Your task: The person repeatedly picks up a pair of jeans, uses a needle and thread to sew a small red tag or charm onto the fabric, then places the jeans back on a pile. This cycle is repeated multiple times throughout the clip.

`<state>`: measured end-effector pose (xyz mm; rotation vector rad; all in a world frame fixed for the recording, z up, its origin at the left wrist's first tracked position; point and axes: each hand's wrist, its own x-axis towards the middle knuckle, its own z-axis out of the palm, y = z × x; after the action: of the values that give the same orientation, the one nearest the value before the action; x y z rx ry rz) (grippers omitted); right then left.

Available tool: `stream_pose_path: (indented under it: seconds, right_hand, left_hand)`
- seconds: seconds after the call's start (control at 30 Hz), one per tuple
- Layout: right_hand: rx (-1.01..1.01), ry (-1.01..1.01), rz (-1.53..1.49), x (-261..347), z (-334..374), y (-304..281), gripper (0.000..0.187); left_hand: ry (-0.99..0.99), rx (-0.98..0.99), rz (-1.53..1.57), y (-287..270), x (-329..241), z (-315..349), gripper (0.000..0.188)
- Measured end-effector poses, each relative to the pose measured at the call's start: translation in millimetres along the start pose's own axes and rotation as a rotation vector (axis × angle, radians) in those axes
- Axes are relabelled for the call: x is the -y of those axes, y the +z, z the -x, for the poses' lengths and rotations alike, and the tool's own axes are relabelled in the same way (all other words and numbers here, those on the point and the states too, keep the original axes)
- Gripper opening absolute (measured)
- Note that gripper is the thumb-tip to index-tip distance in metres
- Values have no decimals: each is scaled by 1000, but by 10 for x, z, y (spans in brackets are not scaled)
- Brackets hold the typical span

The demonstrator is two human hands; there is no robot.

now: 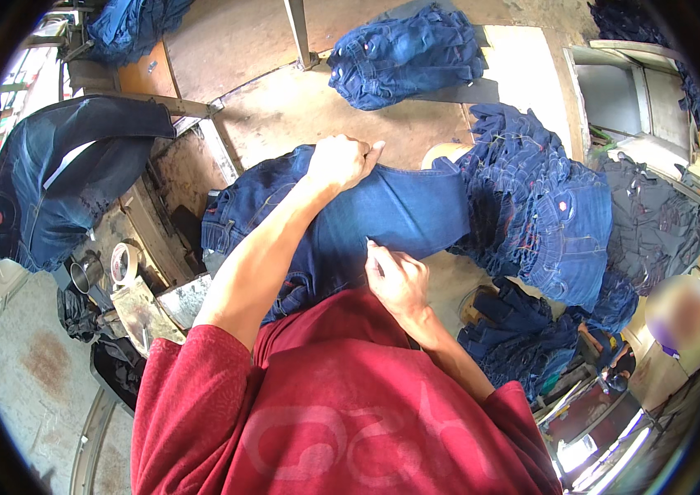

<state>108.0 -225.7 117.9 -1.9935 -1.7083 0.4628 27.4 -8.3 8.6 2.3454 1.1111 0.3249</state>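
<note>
A pair of blue denim jeans (399, 210) lies across in front of me, one leg spread flat to the right and the waist part bunched at the left. My left hand (341, 162) is closed at the far edge of that leg, its thumb sticking out to the right; the fingers seem to grip the denim. Over the near side of the leg, my right hand (397, 280) is closed in a pinch. A small pale tip shows at its fingertips, too small to name.
A tall heap of jeans (531, 198) stands at the right, with dark garments (655, 219) beyond. Another denim pile (403, 58) lies at the far side. Dark jeans (77, 165) hang at the left, near a tape roll (124, 264) and a metal cup (86, 272). A person (680, 313) is at far right.
</note>
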Motion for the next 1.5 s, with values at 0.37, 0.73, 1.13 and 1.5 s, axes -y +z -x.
stream_pose_path:
  seconds: [0.37,0.73,1.13,1.5]
  right_hand:
    - [-11,11,4,-27,-15,6,6]
    - [-42,272,-247,-32,-110,-325,11]
    - [-95,-14,252,-330,-3,26,11]
    - [121,162,-354,-360,-22,-463,23]
  left_hand:
    - [5,27,19,9,24,-7,58]
    - [4,-8,79,-449,-152,85,39]
    - [101,-97,41,-883,-573,2091,18]
    - [-293,-77,411,-885,-1334,1882,19]
